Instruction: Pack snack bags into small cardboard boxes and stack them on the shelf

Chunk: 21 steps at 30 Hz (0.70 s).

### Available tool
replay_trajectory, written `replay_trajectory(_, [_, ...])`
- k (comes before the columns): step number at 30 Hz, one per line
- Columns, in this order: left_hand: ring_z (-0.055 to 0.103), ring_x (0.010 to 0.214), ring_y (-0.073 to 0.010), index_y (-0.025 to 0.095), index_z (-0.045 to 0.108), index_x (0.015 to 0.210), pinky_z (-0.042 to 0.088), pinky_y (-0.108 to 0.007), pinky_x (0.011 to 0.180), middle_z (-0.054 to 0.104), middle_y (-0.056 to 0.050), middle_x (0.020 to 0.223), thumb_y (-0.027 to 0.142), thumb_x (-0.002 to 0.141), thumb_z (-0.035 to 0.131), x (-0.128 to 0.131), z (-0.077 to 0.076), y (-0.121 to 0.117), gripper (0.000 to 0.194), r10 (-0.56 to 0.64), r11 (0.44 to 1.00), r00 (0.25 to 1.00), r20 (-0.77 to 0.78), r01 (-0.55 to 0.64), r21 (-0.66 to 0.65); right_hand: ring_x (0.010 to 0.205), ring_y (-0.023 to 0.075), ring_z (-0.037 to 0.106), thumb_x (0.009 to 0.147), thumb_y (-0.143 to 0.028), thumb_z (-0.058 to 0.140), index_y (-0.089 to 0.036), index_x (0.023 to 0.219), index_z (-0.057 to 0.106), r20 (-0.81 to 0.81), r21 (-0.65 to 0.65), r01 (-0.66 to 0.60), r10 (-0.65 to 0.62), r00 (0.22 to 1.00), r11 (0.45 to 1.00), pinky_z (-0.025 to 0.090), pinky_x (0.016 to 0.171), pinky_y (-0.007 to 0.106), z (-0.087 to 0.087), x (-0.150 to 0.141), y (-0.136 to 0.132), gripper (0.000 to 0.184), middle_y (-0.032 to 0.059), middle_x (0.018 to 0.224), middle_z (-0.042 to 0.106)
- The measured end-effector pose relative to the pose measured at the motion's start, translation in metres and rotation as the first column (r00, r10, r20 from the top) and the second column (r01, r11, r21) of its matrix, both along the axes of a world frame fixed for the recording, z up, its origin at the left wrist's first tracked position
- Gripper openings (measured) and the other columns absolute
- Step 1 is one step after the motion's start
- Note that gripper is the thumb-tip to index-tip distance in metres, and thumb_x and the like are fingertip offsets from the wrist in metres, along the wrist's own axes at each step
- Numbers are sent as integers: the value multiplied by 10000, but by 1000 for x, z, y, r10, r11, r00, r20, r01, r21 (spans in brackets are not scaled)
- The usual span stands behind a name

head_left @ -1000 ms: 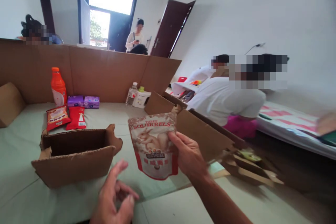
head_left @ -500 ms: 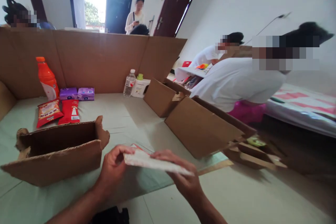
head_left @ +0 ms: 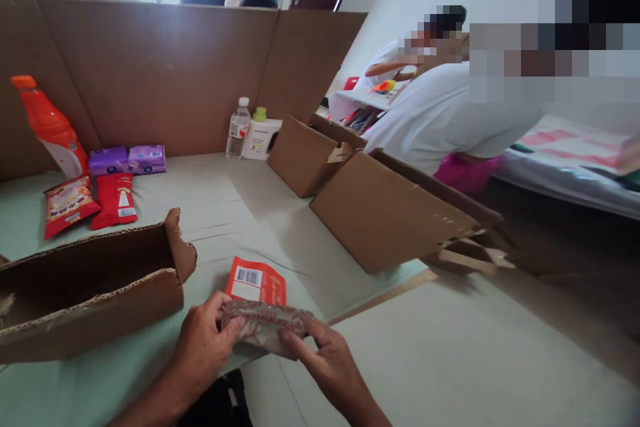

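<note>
My left hand (head_left: 213, 330) and my right hand (head_left: 323, 350) grip the two ends of a crinkled packet (head_left: 265, 323), pale with a brownish edge and red print. Its contents cannot be made out. Thumbs are on the near side, and both hands are closed on it. Just beyond, partly covered by the packet, is a red-orange packet (head_left: 257, 281) with a white barcode panel. An open cardboard box (head_left: 95, 313) stands left of my left hand.
Two red snack bags (head_left: 73, 203), purple tissue packs (head_left: 127, 160) and an orange bottle (head_left: 55, 123) stand at the back left. A water bottle (head_left: 239, 130) and white jug (head_left: 261, 139) are by the cardboard wall (head_left: 165, 73). Cardboard boxes (head_left: 385, 213) line the right, beside a person (head_left: 450, 113).
The packet in my hands has tilted from nearly edge-on to show its printed face. The red-orange packet beyond is now more exposed. The view has dipped, so the background sits higher.
</note>
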State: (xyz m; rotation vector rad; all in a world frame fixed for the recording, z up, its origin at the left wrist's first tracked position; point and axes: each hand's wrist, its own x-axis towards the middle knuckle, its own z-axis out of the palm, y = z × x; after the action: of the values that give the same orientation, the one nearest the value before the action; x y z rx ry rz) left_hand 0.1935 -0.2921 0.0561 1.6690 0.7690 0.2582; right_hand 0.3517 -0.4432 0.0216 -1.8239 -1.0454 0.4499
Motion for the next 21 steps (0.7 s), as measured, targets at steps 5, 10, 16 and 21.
replay_trajectory(5, [597,646,-188,157,729,912,410,-244,546,718,-70,757,472,921,447,0,7,-3,423,-49,974,996,-75,64,218,843,231,700,806,-455,722,-192,1095,688,125,209,354,-384,915,912,583,794,345,-13,-10,-24,392,95,985,748])
replay_trajectory(10, [596,698,-176,175,753,1025,432,-227,559,736,-62,889,425,894,498,-6,15,-2,381,-179,982,984,11,179,54,815,238,697,795,-571,724,-190,993,720,-282,137,227,-182,942,964,574,714,323,-5,-13,-17,429,97,929,752])
replay_trajectory(16, [443,530,-115,139,682,755,338,-230,503,562,8,624,527,803,534,-12,2,-1,418,-170,983,982,-87,162,-93,677,194,626,864,-662,603,-163,704,678,-449,51,58,-29,893,997,517,620,282,-1,-9,-3,530,66,740,688])
replay_trajectory(21, [444,530,-131,203,454,580,301,-230,472,457,27,550,531,758,535,-2,-19,2,382,1,1000,990,-144,3,25,722,194,654,938,-473,594,-176,824,684,123,184,207,-231,965,961,514,587,267,-12,-9,-10,330,84,859,717])
